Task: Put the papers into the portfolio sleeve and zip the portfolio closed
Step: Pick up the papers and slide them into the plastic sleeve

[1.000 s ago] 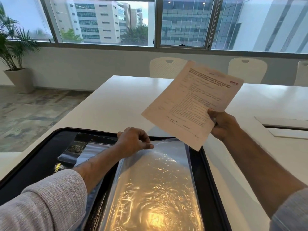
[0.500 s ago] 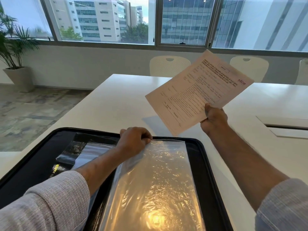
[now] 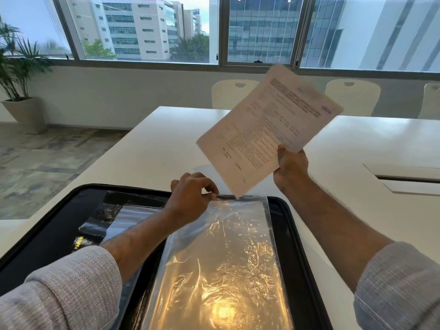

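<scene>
A black zip portfolio point(image 3: 294, 236) lies open on the white table in front of me. A clear plastic sleeve point(image 3: 228, 253) rests in its right half, shining with reflected light. My left hand point(image 3: 192, 198) pinches the sleeve's far top edge between thumb and fingers. My right hand point(image 3: 290, 170) grips printed papers point(image 3: 266, 129) by their lower right edge and holds them tilted in the air. The papers' lowest corner hangs just at the sleeve's top opening, right of my left hand.
The white table point(image 3: 147, 148) stretches ahead, with a recessed cable hatch point(image 3: 409, 179) at the right. Three white chairs point(image 3: 234, 94) stand along the far side under the windows. A potted palm point(image 3: 19, 75) stands on the floor at far left.
The papers have come down and towards me, so their lower corner now meets the sleeve's top edge. My left hand has lifted the sleeve's edge slightly.
</scene>
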